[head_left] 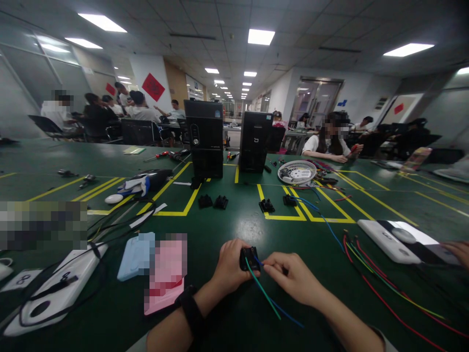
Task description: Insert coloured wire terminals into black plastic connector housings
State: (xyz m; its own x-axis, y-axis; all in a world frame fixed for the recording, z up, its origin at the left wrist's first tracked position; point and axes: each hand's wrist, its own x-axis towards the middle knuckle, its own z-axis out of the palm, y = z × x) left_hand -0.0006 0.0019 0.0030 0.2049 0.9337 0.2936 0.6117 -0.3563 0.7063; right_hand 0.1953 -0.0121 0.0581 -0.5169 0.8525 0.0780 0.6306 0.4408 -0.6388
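In the head view my left hand (229, 269) grips a small black plastic block (249, 255), perhaps a terminal block, low over the green table. A green wire (269, 302) runs out of the block toward me. Beside it hangs a blue wire (287, 313), its upper part at the block's right side. My right hand (293, 275) is closed, thumb and forefinger pinching the blue wire close to the block. Whether the wire's end sits inside the block is too small to tell. Similar black blocks (221, 202) lie farther up the table, and another block (290, 200) has blue wires attached.
Two black computer towers (205, 142) stand ahead. A white basket (296, 172) sits beyond to the right. Red and yellow-green wires (381, 283) lie to my right, near a white device (388, 242) and another person's hand (458, 252). A pink pouch (166, 274) and blue case (134, 256) lie left.
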